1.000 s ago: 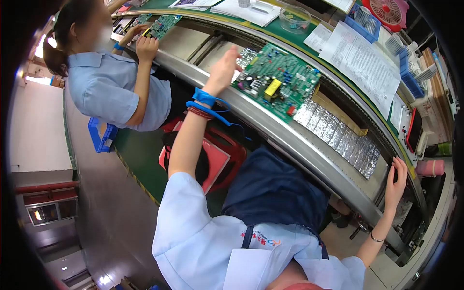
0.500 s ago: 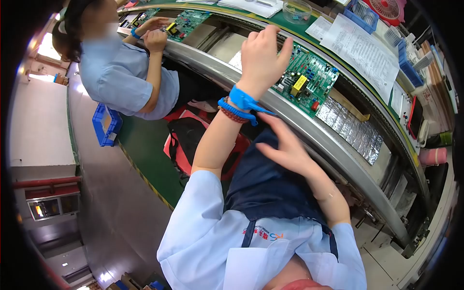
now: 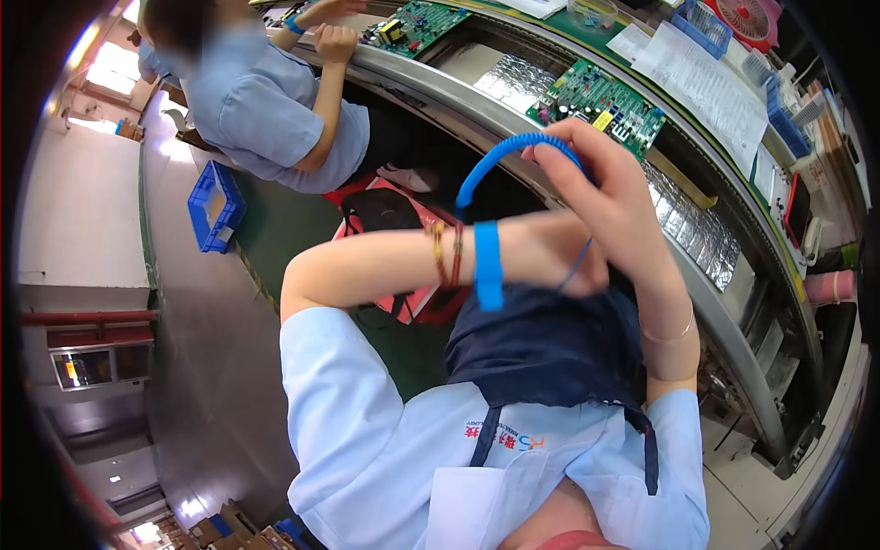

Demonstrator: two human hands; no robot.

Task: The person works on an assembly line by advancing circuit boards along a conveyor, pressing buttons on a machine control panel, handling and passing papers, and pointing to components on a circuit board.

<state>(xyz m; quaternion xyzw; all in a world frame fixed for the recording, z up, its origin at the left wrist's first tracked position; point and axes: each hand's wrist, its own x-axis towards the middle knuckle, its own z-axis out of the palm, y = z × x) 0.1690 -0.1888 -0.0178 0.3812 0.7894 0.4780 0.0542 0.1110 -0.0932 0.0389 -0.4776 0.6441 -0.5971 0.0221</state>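
Head view showed the right hand (image 3: 623,202) half curled, thumb and fingers pinching the blue coiled cord (image 3: 502,148), which arched out to the left. Just nearer, the left hand (image 3: 550,249) was blurred and partly hidden, its grip impossible to tell; a blue wrist strap (image 3: 488,266) circled that wrist. Beyond the right hand, a green circuit board (image 3: 587,90) lay on the conveyor line (image 3: 519,81).

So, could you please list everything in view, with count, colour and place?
Coiled cord: one, blue, in right hand
Metal track: one, grey, ahead
Circuit boards: two, green, on metal track
Papers: several, white, upper right
Baskets: two, blue, upper right
Fan: one, red, upper right
Crate: one, blue, left floor
Coworker: one, light blue shirt, upper left
Wristband: one, blue, wearer's left wrist
Right hand: one, bare, holding cord
Left hand: one, bare, blurred, partly behind right
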